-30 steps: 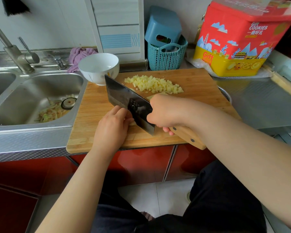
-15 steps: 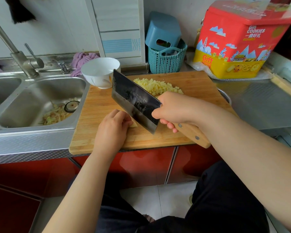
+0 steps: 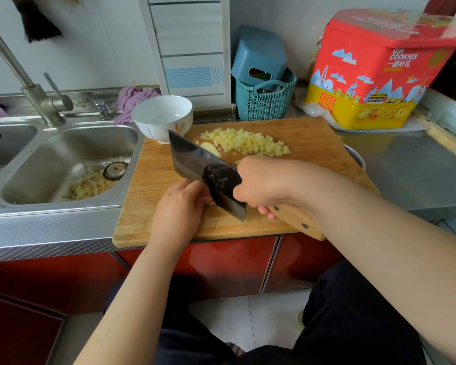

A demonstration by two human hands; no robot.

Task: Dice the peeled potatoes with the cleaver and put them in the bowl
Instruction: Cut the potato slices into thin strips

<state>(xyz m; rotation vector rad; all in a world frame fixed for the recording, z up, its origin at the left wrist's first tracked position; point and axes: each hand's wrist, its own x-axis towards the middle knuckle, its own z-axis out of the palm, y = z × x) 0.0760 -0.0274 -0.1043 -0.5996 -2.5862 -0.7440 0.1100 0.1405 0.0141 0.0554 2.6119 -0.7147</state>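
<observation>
Since 0.5 s ago the cleaver [image 3: 208, 175] has dropped from its raised tilt to the board [image 3: 148, 206], its edge down beside the left hand's knuckles at frame centre. Right hand [image 3: 263, 183] is clamped round the wooden handle. Left hand [image 3: 178, 206] has its fingers curled over a potato piece [image 3: 211, 203], which is almost hidden between fingers and blade. Diced potato [image 3: 248, 143] lies heaped on the board's upper middle, with 1 larger slice [image 3: 211, 149] just left of it. White bowl [image 3: 162, 117] stands on the board's upper-left corner. Peelings [image 3: 90, 185] lie in the sink [image 3: 50, 143] at left.
</observation>
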